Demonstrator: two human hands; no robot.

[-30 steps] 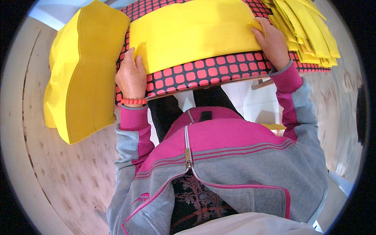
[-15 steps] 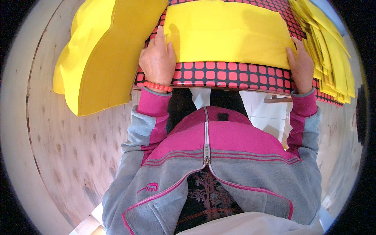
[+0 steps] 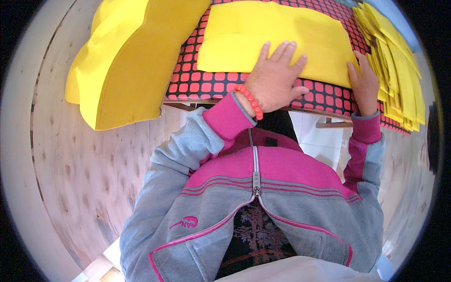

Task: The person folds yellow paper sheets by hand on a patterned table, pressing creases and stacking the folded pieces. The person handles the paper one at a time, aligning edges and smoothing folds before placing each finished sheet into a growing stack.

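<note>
A folded yellow cloth (image 3: 277, 28) lies flat across the table, wider than it is deep. My left hand (image 3: 275, 77), with a red bead bracelet on its wrist, rests palm down over the cloth's near edge, its fingers spread. At the cloth's right edge is my right hand (image 3: 363, 82), fingers pointing away from me, thumb and forefinger apart. Whether its fingertips press on the cloth's edge or lie just beside it is hard to see.
The table (image 3: 202, 87) has a black cover with red squares. Large yellow cloth (image 3: 141, 66) drapes over its left side and hangs down. Layered yellow pieces (image 3: 394, 66) are piled on the right. A pale wooden-looking surface (image 3: 89, 178) shows at the left.
My left hand has moved right from the cloth's left edge onto its near middle, fingers now spread. My right hand has stayed at the right edge.
</note>
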